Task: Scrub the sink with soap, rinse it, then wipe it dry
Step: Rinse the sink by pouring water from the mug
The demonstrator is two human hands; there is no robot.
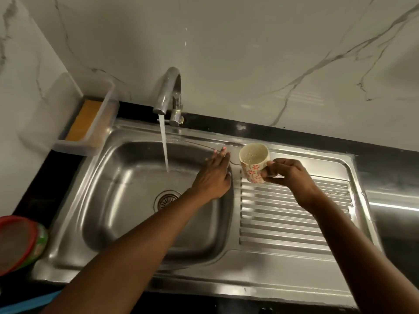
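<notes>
Head view, left hand (214,175) flat on sink (145,227) rim

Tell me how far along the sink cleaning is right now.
No suds show in the stainless steel sink basin, so scrubbing looks done. Rinsing is in hand: the chrome tap runs, the left hand rubs the basin's right rim, and the right hand holds a floral ceramic cup. Wiping dry remains; no cloth is held.

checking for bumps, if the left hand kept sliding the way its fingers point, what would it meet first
The left hand points up and away along the basin's right side. First would likely be the sink back rim, then the black counter; the mug sits to its right. Depth is uncertain.
</notes>
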